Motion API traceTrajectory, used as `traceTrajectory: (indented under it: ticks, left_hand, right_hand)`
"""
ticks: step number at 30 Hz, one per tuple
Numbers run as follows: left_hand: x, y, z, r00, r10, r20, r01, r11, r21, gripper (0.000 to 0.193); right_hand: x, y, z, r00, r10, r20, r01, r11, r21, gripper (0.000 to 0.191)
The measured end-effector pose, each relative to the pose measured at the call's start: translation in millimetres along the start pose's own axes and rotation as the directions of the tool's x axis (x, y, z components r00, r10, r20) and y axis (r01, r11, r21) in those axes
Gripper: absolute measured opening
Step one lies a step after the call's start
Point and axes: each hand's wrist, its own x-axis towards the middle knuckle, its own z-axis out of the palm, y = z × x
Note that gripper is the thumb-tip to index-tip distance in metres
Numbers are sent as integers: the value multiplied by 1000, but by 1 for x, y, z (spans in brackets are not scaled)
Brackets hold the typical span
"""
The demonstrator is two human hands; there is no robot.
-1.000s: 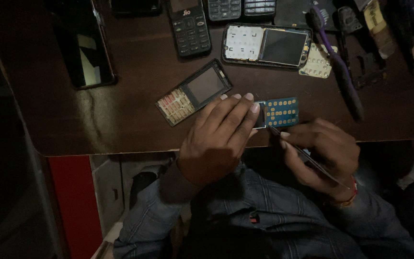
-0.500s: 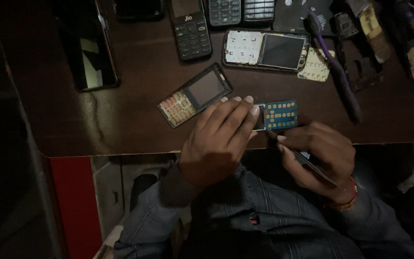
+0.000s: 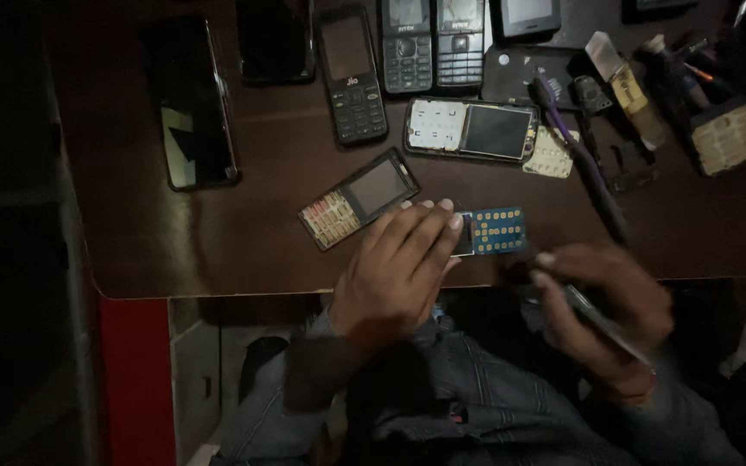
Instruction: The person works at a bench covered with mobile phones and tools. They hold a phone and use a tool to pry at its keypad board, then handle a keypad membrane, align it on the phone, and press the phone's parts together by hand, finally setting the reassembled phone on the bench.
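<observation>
Head view, risk: I judge the board most exposed. It lies at the table's near edge, lower centre of the frame, pinned only at its left end, so a hard push from the tool could pivot it off the edge into my lap.
Head view, second risk: my right hand is blurred, so I can't place the tool tip exactly. A slip there could, I think, scratch the gold pads on the blue face.
Head view, third risk: the open phone lies just left of my left fingertips. A sideways nudge could shove it.
Left hand: my left hand lies flat, fingers together and stretched out, pressing down on the board's left end. It pins the board and doesn't wrap round it.
Right hand: curled tight round the thin dark tool, lower right of centre, just off the table edge.
Board to hands: the board's left part is under my left fingertips. Its blue right part shows bare, just above and left of my right hand. I can't tell whether the tool touches it.
Rest: a gutted phone and several keypad phones lie along the top, and a dark smartphone at upper left, all well apart from my hands.
</observation>
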Motion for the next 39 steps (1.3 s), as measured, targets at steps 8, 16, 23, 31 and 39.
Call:
traceTrajectory:
  ticks: [8, 16, 23, 31, 39]
  left_hand:
    - [-1, 2, -1, 1000, -18, 17, 18, 1000, -23, 44]
    - [1, 0, 3, 1000, 3, 11, -4, 1000, 11, 47]
    - [-2, 3, -1, 1000, -12, 18, 12, 1000, 18, 49]
    - [-3, 1, 3, 1000, -10, 5, 10, 999, 30, 53]
    - [-6, 2, 5, 999, -8, -49, 8, 1000, -4, 54]
  right_hand:
    - [15, 13, -25, 996, -79, 28, 84, 913, -400, 21]
    - [29, 15, -35, 957, -182, 226, 258, 888, -380, 43]
    - [43, 21, -36, 886, -245, 394, 408, 815, -412, 50]
    - [49, 26, -39, 855, -207, 475, 443, 767, -463, 53]
    - [42, 37, -43, 851, -208, 482, 441, 782, -441, 52]
